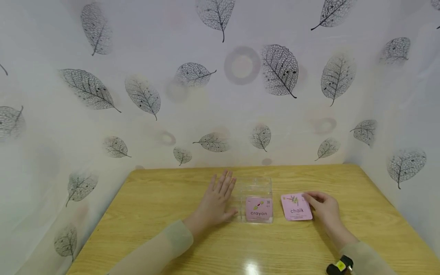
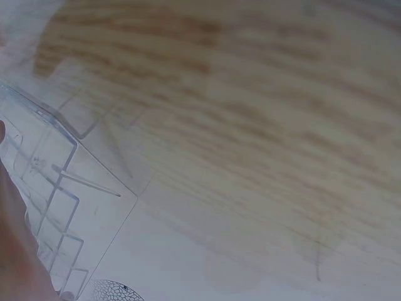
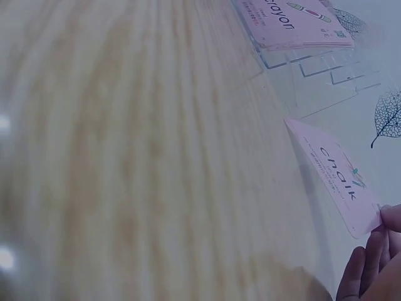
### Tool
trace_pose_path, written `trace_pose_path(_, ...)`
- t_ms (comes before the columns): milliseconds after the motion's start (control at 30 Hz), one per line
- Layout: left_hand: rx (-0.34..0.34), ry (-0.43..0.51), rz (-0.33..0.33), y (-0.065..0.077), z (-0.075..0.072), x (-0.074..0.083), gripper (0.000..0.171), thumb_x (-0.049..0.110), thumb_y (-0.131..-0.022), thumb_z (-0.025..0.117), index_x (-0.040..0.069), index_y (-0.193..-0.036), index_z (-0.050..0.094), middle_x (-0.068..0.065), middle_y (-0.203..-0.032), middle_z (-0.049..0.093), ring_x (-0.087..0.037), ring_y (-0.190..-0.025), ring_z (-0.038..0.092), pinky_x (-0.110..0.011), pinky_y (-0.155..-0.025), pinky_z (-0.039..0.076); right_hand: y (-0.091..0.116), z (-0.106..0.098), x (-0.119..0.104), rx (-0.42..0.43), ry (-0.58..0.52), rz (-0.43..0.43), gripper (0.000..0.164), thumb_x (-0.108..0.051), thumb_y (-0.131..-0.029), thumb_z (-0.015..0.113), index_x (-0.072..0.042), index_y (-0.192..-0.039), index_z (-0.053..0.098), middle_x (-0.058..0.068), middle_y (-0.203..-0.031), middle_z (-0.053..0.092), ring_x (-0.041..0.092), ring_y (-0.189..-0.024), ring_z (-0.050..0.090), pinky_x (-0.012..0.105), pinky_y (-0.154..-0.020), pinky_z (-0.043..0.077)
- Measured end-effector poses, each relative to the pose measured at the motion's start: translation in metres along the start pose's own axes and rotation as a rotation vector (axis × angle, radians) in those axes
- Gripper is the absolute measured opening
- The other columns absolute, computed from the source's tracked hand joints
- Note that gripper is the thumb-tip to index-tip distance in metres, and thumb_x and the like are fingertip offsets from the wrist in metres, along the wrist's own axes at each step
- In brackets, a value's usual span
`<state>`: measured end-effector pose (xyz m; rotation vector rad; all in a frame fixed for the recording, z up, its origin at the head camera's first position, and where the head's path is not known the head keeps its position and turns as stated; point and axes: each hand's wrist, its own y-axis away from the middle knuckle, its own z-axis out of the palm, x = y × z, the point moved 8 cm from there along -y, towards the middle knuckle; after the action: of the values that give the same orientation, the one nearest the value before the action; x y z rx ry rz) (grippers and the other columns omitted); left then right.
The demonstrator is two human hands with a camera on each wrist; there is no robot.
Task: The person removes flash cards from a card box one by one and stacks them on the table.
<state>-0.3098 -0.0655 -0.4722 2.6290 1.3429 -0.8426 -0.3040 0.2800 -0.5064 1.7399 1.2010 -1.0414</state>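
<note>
A pink card reading "chalk" (image 1: 297, 209) is pinched at its right edge by my right hand (image 1: 326, 212). In the right wrist view, that chalk card (image 3: 338, 179) is tilted, with thumb and fingers at one corner. To its left is a clear plastic compartment box (image 1: 256, 184), with a stack of pink cards (image 3: 294, 25) in its near right part; the top card reads "crayon" (image 1: 258, 210). My left hand (image 1: 214, 202) lies with straight fingers along the box's left side and covers part of it. The left wrist view shows the box's stepped dividers (image 2: 62, 188).
The box stands on a light wooden table (image 1: 154, 202). Behind the table hangs a pale cloth (image 1: 213, 110) printed with dark leaves, which also runs along both sides. A black and yellow device (image 1: 340, 265) sits at my right wrist.
</note>
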Motion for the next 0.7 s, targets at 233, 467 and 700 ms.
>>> trace_pose_path(233,-0.002,-0.004,0.001,0.0004,-0.0013,0.0005,0.105,0.081,-0.100,0.031,0.003,-0.170,0.017,-0.020,-0.178,0.014,-0.037,-0.166,0.019,-0.056,-0.133,0.025,0.0020,-0.0034,-0.0012,0.048,0.085,-0.011,0.040,-0.023,-0.104,0.069,0.008,-0.130,0.068,0.003,-0.104,0.071,0.001,-0.085,0.054,0.013,-0.066,0.051)
trace_pose_path(467,0.003,-0.013,0.005,0.0007,-0.0011,0.0005,0.105,0.081,-0.100,0.031,0.003,-0.169,0.018,-0.020,-0.178,0.012,-0.037,-0.166,0.018,-0.056,-0.134,0.024,0.0025,-0.0057,0.0003,0.072,0.118,-0.022,0.038,-0.022,-0.104,0.068,0.008,-0.127,0.069,0.002,-0.096,0.071,0.003,-0.080,0.055,0.017,-0.062,0.049)
trace_pose_path(700,0.002,-0.014,0.002,0.0006,-0.0015,0.0001,0.106,0.082,-0.099,0.032,0.004,-0.170,0.019,-0.019,-0.178,0.016,-0.037,-0.166,0.018,-0.056,-0.134,0.023,0.0030,-0.0084,0.0019,0.070,0.062,-0.016,0.040,-0.022,-0.105,0.067,0.009,-0.130,0.067,-0.010,-0.087,0.067,0.000,-0.074,0.057,0.017,-0.063,0.053)
